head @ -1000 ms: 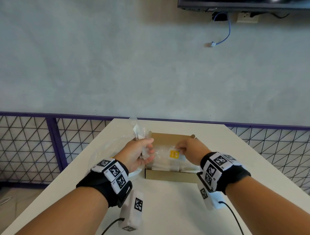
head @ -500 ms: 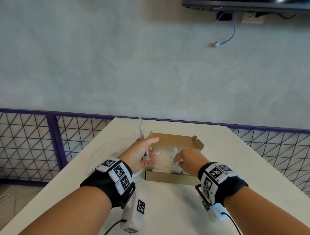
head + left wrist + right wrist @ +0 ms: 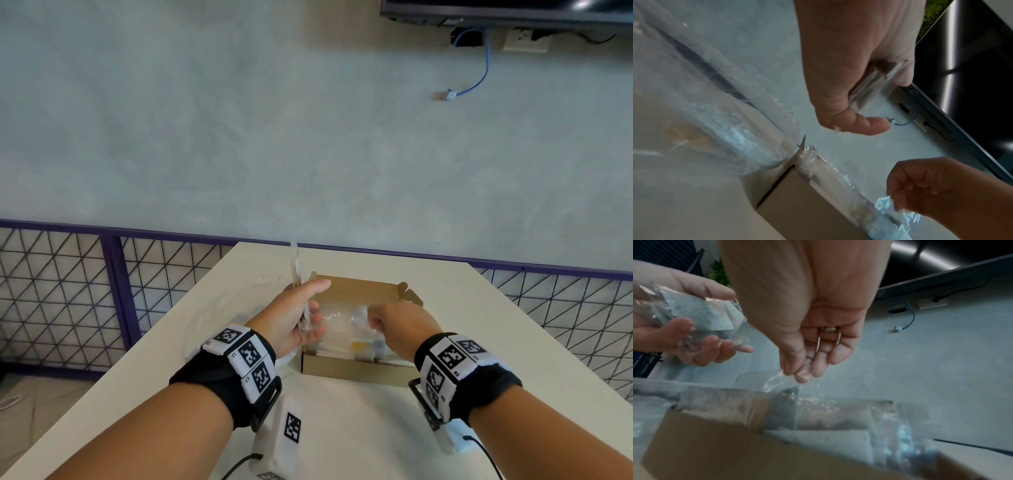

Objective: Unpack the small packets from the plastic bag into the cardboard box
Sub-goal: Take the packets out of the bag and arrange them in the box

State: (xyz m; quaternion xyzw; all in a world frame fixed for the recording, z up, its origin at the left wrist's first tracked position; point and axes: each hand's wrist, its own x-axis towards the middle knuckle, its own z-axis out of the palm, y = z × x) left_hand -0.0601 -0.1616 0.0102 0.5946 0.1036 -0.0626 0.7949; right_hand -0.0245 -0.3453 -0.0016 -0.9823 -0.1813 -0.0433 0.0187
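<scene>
At the left of the white table [image 3: 342,428], the emptied-looking clear plastic bag [image 3: 239,308] lay slack against the left wall of the cardboard box [image 3: 352,370]. The left hand [image 3: 294,318] was raised over the box's left edge, thumb and curled fingers clamped on a few small clear packets [image 3: 301,294], held upright on edge. In the middle, the open box held further packets [image 3: 346,329], lying flat and overlapping; one showed a yellow patch. To the right, the right hand [image 3: 394,325] hovered over the box, its fingertips [image 3: 803,376] drawn together on the corner of a clear film; whether this was a pinch or mere contact could not be told. In my judgement the packets were very light, limp and slippery. They would be best taken by a sealed edge or corner, as flat faces would slide.
</scene>
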